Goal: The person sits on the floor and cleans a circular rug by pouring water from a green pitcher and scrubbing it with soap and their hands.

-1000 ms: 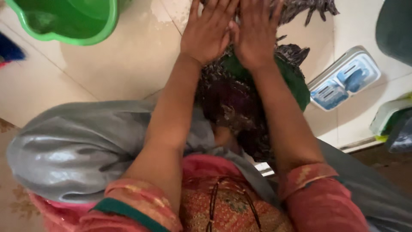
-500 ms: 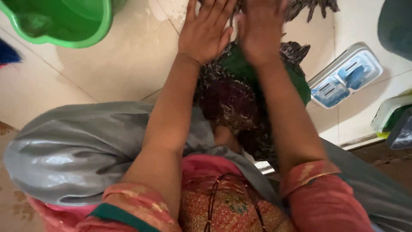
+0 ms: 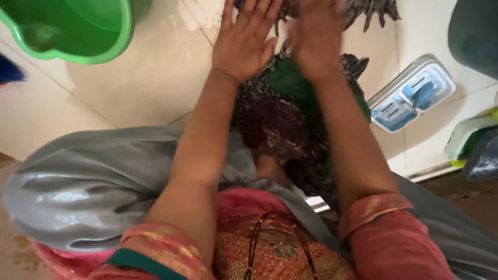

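both palms press flat, fingers spread, gripping nothing: left hand [image 3: 244, 41] and right hand [image 3: 315, 39] (blurred) pin the wet patterned cloth [image 3: 290, 119] on the tiled floor [image 3: 155, 83], apparently to scrub; green bucket [image 3: 78, 28] nearby.

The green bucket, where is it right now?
In the head view the green bucket stands on the tiled floor at the top left, apart from the left hand.

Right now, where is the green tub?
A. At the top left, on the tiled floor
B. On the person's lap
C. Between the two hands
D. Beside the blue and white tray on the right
A: the green tub sits at the top left on the pale tiles, away from both hands.
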